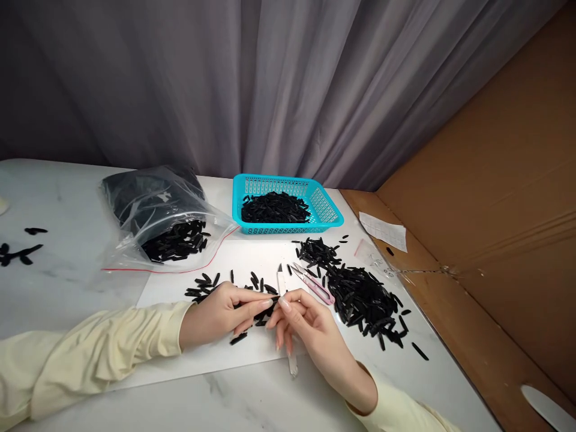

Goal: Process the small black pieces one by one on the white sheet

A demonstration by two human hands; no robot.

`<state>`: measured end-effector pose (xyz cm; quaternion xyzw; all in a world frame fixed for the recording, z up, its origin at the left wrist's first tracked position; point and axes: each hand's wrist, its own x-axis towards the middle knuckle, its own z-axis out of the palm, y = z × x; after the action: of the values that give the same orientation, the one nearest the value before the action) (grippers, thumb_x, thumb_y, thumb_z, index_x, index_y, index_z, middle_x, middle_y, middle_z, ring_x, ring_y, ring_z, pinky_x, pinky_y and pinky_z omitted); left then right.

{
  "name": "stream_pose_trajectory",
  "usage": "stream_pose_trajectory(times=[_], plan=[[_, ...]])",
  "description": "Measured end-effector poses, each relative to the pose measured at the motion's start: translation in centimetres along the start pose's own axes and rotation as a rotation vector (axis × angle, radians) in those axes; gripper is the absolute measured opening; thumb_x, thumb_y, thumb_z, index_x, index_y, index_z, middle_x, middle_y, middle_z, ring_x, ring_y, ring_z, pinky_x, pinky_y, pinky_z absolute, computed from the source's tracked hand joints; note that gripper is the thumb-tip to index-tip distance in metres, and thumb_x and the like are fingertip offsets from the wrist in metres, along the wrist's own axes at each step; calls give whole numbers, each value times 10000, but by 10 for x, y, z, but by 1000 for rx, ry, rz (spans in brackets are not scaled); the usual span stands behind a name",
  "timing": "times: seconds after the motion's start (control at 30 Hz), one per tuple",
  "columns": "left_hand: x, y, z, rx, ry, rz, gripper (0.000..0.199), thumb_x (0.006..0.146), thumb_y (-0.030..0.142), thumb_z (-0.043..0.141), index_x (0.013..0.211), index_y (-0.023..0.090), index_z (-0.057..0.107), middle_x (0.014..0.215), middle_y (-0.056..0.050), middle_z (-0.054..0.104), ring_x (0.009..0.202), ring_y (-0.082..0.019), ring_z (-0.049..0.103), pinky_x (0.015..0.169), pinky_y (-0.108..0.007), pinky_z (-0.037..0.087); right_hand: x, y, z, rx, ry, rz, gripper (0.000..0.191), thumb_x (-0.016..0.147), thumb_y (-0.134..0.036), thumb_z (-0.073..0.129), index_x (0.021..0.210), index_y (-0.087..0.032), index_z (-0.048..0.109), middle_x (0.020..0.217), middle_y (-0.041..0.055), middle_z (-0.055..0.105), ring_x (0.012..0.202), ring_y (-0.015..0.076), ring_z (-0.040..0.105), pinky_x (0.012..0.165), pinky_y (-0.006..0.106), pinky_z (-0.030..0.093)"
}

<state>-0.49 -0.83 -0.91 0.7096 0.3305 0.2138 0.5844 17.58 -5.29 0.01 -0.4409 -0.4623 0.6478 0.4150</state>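
Between the fingertips of both hands is a small black elongated piece, mostly covered by the fingers. My left hand pinches its left end, thumb over forefinger. My right hand pinches at the other end, its remaining fingers curled loosely below. Under the right hand lies a white-handled craft knife, blade pointing away, its middle hidden. Beside it rest pink thread snips, tips apart. Loose black pieces are scattered around and beneath the left hand on a white sheet.
A turquoise basket holding black pieces stands at the back. Left of it lies a clear zip bag with more. A large heap of black pieces spreads at right, near a paper slip and a cardboard wall.
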Motion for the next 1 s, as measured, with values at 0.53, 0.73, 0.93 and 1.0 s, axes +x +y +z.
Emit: stream_pose_trajectory(times=[0.53, 0.73, 0.93, 1.0], plan=[[-1, 5, 0, 46, -18, 17, 431, 930, 339, 334, 542, 167, 404, 382, 52, 413, 368, -56, 318, 439, -184, 323, -2, -4, 0, -66, -125, 182, 418, 882, -525, 419, 686, -161, 485, 462, -31, 535, 307, 44, 395, 298, 141, 250], [-2, 3, 1, 39, -22, 32, 451, 928, 358, 331, 523, 173, 397, 381, 45, 414, 355, -58, 306, 428, -194, 320, -1, -4, 0, 57, -146, 211, 456, 877, -529, 417, 624, -156, 487, 429, -9, 548, 286, 51, 397, 286, 145, 256], [-1, 3, 0, 52, -22, 21, 471, 928, 383, 338, 509, 173, 390, 377, 49, 398, 344, -53, 277, 417, -197, 308, 0, -4, 0, 129, -171, 223, 480, 871, -543, 411, 592, -157, 480, 418, -3, 544, 285, 55, 400, 288, 154, 246], [-1, 3, 0, 53, -21, 20, 477, 929, 393, 338, 508, 174, 387, 378, 51, 396, 346, -53, 276, 421, -197, 311, 0, -4, 0, 139, -185, 223, 481, 868, -545, 416, 588, -158, 480, 419, -3, 545, 288, 56, 400, 291, 157, 247]])
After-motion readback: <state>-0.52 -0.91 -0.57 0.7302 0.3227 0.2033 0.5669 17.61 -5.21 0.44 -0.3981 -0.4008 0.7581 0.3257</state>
